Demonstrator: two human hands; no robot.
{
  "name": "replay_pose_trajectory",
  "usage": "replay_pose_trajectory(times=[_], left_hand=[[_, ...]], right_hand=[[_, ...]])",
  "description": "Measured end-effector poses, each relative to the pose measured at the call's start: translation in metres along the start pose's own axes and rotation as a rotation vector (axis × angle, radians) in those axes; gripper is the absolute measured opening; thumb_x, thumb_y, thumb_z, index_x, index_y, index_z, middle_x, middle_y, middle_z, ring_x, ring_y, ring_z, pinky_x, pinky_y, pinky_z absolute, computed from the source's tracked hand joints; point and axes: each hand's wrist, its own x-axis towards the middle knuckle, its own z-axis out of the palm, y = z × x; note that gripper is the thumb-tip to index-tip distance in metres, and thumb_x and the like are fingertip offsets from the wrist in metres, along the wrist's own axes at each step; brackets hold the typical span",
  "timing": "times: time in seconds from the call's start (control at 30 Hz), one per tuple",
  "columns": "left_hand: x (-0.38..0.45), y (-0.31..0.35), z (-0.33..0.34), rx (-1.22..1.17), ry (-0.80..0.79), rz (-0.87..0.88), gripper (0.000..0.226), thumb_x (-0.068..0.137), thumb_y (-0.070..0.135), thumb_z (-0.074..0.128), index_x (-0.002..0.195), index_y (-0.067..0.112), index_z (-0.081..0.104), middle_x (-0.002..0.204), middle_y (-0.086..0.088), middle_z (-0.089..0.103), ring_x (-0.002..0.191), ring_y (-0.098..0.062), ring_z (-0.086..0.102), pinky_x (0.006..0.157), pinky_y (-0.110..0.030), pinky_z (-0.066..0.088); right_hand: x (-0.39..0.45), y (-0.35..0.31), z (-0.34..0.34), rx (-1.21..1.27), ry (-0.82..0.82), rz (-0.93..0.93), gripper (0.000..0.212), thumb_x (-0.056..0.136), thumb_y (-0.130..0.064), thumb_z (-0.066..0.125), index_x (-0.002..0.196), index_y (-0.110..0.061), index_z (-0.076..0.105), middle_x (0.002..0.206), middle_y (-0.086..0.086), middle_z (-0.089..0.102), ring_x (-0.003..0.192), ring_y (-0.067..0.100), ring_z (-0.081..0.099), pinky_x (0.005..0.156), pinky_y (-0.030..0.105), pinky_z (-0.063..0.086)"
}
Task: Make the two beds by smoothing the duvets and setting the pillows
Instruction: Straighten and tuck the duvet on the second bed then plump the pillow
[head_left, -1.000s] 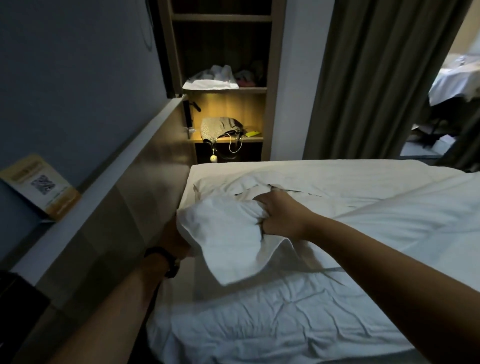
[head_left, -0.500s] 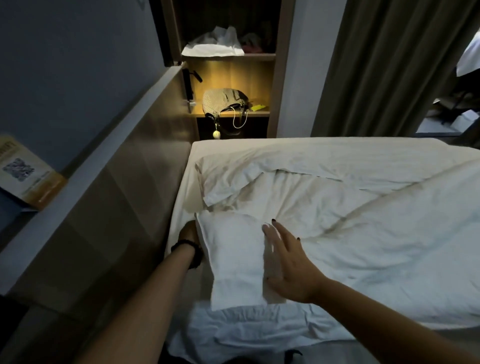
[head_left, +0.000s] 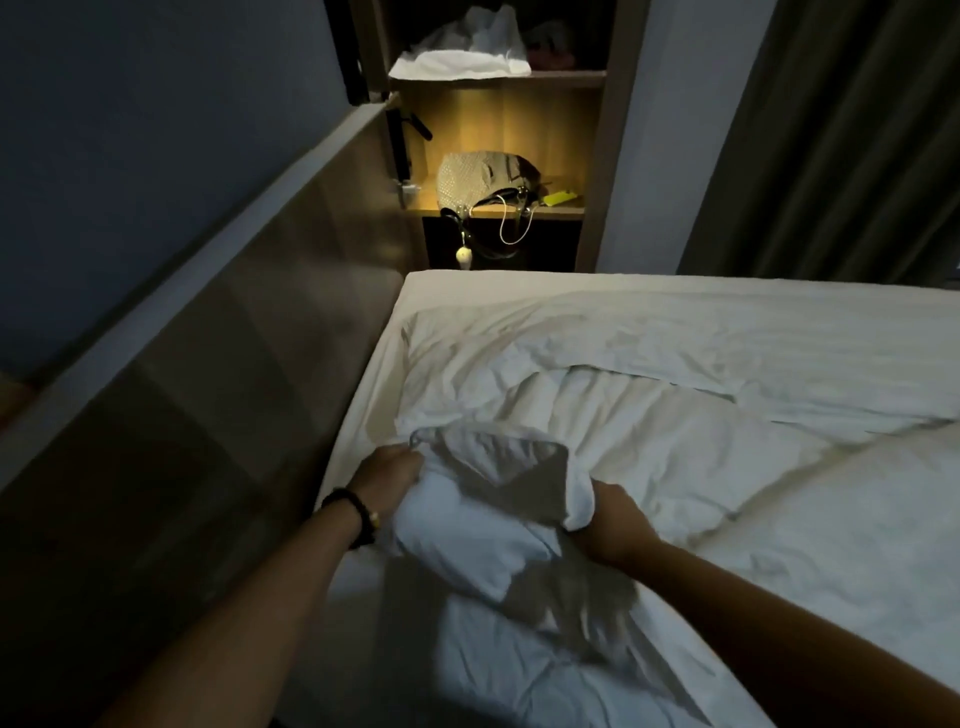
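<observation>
Pillow (head_left: 498, 514) gripped by left hand (head_left: 390, 475) and right hand (head_left: 613, 525) | fingertips hidden in fabric | dim

Left hand (head_left: 390, 474) and right hand (head_left: 615, 525) gripping a bunched duvet (head_left: 483, 519) corner, rumpled white bed (head_left: 727, 332), headboard (head_left: 249, 374) alongside, lit shelf (head_left: 519, 210) beyond

Two bare forearms, no sleeves visible. Left wrist: dark beaded bracelet (head_left: 353, 519) w/ one small gold-coloured bead on its inner side. Right wrist & hand (head_left: 615, 525): unadorned. Left hand (head_left: 389, 470): no rings seen.
</observation>
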Motion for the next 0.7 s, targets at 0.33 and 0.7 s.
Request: replay_pose_trajectory(times=[0.33,0.7], left_hand=[[0.022,-0.060,-0.022,-0.458,0.240,-0.243,0.027,0.094,0.000,0.049,0.071,0.013,0.055,0.075,-0.008,0.054,0.080,-0.025,0.053,0.085,-0.036,0.046],[0.089,-0.138,-0.044,-0.694,0.054,-0.481,0.019,0.086,0.017,0.049,0.071,0.006,0.056,0.076,-0.017,0.054,0.070,-0.029,0.052,0.068,-0.034,0.040]], right_hand=[[0.147,-0.098,-0.137,-0.335,-0.368,-0.290,0.054,0.081,-0.016,0.067,0.131,-0.006,0.052,0.133,0.016,0.055,0.124,0.030,0.051,0.095,0.025,0.036],[0.196,-0.066,-0.033,0.053,0.041,0.149,0.037,0.082,-0.024,0.061,0.115,-0.009,0.056,0.114,0.015,0.062,0.106,0.031,0.058,0.086,0.034,0.049]])
